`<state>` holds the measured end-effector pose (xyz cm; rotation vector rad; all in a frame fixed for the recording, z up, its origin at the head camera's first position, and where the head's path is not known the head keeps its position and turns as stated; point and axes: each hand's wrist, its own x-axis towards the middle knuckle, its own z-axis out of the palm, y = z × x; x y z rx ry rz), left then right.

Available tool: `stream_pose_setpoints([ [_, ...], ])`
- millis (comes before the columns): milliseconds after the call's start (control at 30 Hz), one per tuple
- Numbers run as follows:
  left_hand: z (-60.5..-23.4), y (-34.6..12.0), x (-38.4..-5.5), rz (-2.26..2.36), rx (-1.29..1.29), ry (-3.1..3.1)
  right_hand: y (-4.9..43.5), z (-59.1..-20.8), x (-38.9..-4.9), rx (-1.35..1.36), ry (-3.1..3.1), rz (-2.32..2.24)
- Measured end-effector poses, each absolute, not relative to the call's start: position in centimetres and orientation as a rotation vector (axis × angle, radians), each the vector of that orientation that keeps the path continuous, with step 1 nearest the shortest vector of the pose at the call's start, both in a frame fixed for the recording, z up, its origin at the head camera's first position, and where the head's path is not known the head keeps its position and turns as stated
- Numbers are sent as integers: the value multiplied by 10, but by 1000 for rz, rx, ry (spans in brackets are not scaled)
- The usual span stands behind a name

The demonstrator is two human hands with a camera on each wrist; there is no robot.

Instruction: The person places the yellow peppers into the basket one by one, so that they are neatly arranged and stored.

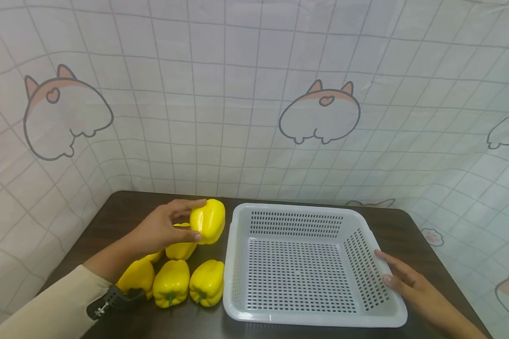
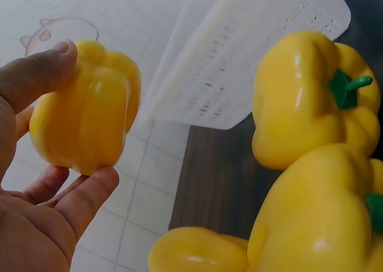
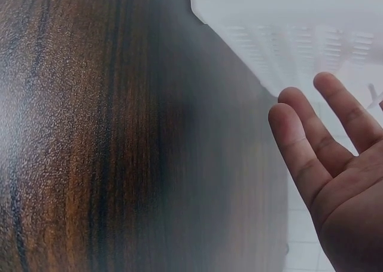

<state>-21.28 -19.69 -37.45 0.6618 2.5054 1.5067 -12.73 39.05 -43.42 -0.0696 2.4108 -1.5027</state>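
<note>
My left hand (image 1: 159, 228) grips a yellow bell pepper (image 1: 209, 221) between thumb and fingertips, up off the table and left of the basket. In the left wrist view, the thumb lies on one side of this bell pepper (image 2: 90, 113) and the fingertips on the other. A white plastic basket (image 1: 316, 319) with slotted walls stands at centre right, with nothing inside. At its right rim is my right hand (image 1: 415, 287), thumb and finger at the edge. The right wrist view shows that hand's other fingers (image 3: 299, 158) extended and spread below the basket wall.
Several more yellow bell peppers with green stems, among them one bell pepper (image 1: 207, 282) beside the basket, lie on the dark wooden table (image 1: 129, 212). A white grid-patterned cloth (image 1: 246, 94) with cartoon prints hangs behind and at both sides.
</note>
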Motion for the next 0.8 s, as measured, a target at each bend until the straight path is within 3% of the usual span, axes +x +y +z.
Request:
stream_pose_setpoints([
  [800,-369,-161,-209,1446,643,2525,391,-432,-126,-89,2358,-1550],
])
